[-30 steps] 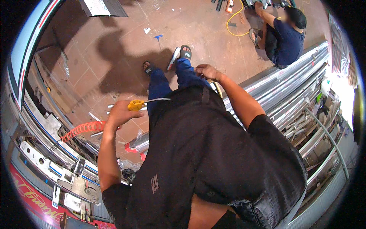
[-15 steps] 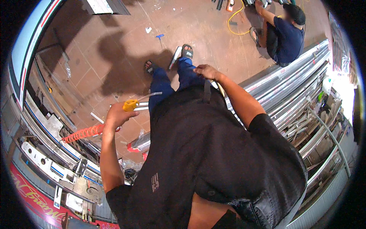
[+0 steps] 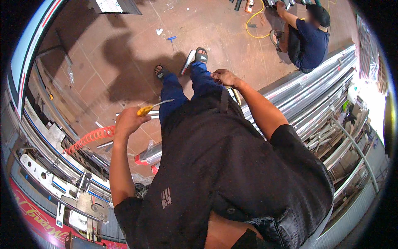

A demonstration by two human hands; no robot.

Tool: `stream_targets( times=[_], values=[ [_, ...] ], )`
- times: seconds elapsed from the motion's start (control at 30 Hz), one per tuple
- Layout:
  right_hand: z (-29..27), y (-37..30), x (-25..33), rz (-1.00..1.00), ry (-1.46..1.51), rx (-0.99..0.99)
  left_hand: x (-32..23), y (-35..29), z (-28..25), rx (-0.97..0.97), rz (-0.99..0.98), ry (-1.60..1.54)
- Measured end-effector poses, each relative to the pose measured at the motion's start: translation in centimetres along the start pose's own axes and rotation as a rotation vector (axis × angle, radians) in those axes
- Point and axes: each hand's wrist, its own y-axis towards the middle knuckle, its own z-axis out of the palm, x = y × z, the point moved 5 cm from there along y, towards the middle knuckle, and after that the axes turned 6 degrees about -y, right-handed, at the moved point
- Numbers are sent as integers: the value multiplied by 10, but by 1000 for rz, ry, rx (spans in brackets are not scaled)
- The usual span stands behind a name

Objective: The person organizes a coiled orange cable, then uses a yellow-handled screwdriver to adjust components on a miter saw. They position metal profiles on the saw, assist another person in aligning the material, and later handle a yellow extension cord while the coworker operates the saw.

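My left hand (image 3: 128,121) is closed round a yellow air blow gun (image 3: 144,111), its thin metal nozzle pointing right across my trouser leg. An orange coiled hose (image 3: 92,138) runs from below that hand toward the bench at left. My right hand (image 3: 225,77) is beside my right thigh with its fingers curled together; what they hold, if anything, I cannot make out. Between my sandalled feet a short pale metal profile (image 3: 188,62) lies on the floor, close to the right foot.
Long silver metal profiles (image 3: 306,85) are stacked along the right. A co-worker (image 3: 309,43) in a dark cap squats at the far right near a yellow hose (image 3: 248,27). A blue-handled tool (image 3: 172,39) lies on the tiles ahead. At left stands a machine bench (image 3: 49,174) with rails.
The blow gun has turned slightly in my left hand, and its nozzle tilts more upward to the right. My right hand stays by my thigh. The whole view has shifted a little.
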Motion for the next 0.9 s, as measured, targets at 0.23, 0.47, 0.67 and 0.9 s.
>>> stream_targets(
  times=[0.23, 0.47, 0.67, 0.9],
  values=[
    [-7, -6, 13, 13, -37, -11, 0, -4, 8, 140, -52, -364],
    [-6, -2, 6, -12, -45, 24, 16, -7, -7, -58, -34, 362],
    [-6, -6, -12, 24, -79, -2, 20, -17, -6, -44, 55, 219],
    [-5, -4, -7, -1, -79, -6, 6, -9, 6, -49, 55, 112]
  ],
)
